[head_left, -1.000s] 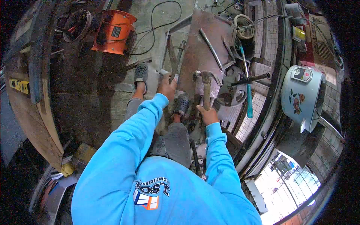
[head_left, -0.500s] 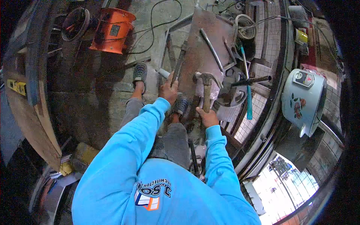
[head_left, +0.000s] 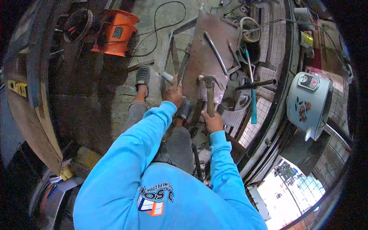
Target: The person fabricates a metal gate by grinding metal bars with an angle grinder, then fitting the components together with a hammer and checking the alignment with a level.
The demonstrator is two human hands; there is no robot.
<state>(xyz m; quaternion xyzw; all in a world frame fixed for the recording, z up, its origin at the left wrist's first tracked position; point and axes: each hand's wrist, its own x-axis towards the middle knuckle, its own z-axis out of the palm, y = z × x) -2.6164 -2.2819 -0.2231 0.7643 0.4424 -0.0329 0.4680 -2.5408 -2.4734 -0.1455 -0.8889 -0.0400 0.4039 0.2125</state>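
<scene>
**Hammer in the right hand, metal bar in the left, messy shop floor**

So the hammer (head_left: 211,97) was out in front of the body, head away from the person, with the right hand (head_left: 213,122) wrapped tight around its wooden handle. The left hand (head_left: 172,95) was closed on a dark metal bar (head_left: 184,61) lined up along the edge of a rusty sheet (head_left: 200,57). A shiny tube (head_left: 216,52) lay on that sheet, and a teal-handled tool (head_left: 254,105) was off to the right.

Under it all was a grubby concrete floor (head_left: 161,40), with an orange blower (head_left: 115,34) up left and a white flowered appliance (head_left: 306,103) far right.

Compared with 1 second ago, the left hand had come back toward the body a bit, so more of a pale pipe (head_left: 167,76) showed. The hammer had barely budged.

The bar's near end was lost in the fingers, and 1 of the 2 shoes (head_left: 143,75) was partly covered by the left hand. Couldn't tell if the hammer head touched anything. The clutter between the knees was too dark to read.
</scene>
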